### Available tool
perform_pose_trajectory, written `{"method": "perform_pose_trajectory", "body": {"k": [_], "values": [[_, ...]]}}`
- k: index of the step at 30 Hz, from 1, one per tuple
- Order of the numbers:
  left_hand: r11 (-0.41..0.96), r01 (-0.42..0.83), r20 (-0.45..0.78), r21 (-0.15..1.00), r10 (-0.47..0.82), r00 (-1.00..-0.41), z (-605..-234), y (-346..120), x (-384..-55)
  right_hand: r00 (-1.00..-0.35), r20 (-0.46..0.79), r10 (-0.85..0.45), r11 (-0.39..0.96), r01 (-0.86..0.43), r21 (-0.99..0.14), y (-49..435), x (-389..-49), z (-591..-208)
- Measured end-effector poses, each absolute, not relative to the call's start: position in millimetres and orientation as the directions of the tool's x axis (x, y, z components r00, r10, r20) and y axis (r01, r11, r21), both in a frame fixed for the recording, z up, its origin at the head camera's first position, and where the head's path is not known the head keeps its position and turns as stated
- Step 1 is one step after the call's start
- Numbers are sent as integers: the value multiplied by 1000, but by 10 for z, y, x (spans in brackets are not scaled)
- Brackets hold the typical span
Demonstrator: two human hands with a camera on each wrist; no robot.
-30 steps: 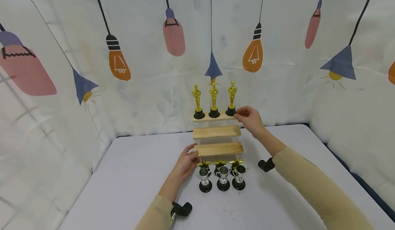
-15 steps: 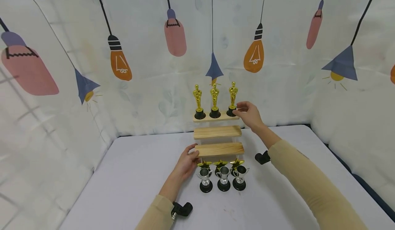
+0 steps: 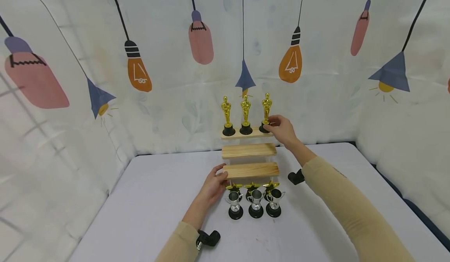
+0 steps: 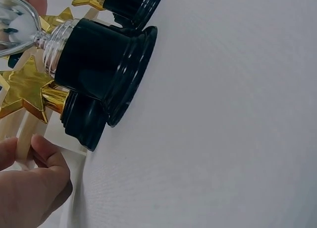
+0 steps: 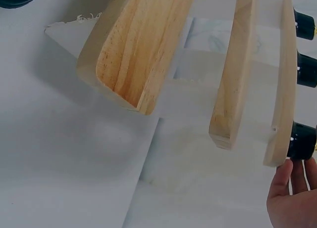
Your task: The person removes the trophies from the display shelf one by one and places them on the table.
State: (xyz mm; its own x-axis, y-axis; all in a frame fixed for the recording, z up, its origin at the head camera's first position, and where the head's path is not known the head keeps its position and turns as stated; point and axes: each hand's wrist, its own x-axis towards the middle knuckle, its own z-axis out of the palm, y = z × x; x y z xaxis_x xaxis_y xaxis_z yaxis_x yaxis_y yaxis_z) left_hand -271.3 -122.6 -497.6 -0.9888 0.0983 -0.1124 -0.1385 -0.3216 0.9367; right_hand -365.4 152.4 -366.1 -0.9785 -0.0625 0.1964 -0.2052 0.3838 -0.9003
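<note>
My left hand (image 3: 213, 184) holds the left end of the lowest wooden shelf (image 3: 251, 170); in the left wrist view its thumb and fingers pinch the board's edge. On the top shelf (image 3: 258, 134) stand three gold figure trophies with black bases. My right hand (image 3: 284, 131) is at the right-hand figure trophy (image 3: 266, 107), thumb and fingertips pinching its black base (image 5: 302, 141). The middle shelf (image 3: 249, 150) bears nothing. In front of the rack stand three silver cup trophies (image 3: 256, 200), with three gold star trophies (image 3: 252, 187) close behind them.
The rack stands on a white-covered table (image 3: 154, 199), near a white backdrop (image 3: 165, 109) printed with lamps. Clear panels appear between the shelves. A black camera (image 3: 209, 238) is worn on the left wrist, another (image 3: 296, 177) on the right.
My right hand has shifted left from the top shelf's right end onto the right figure trophy's base. The left hand keeps its hold on the lowest shelf.
</note>
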Motion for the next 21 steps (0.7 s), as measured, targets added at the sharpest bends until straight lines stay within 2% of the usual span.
{"method": "perform_pose_trajectory", "body": {"k": [21], "values": [[-329,-127,-97,936,106,-990,-4974,-1237,-2704,-988,142,-63,434,-155,-887,1465,-3691,-3642]]}}
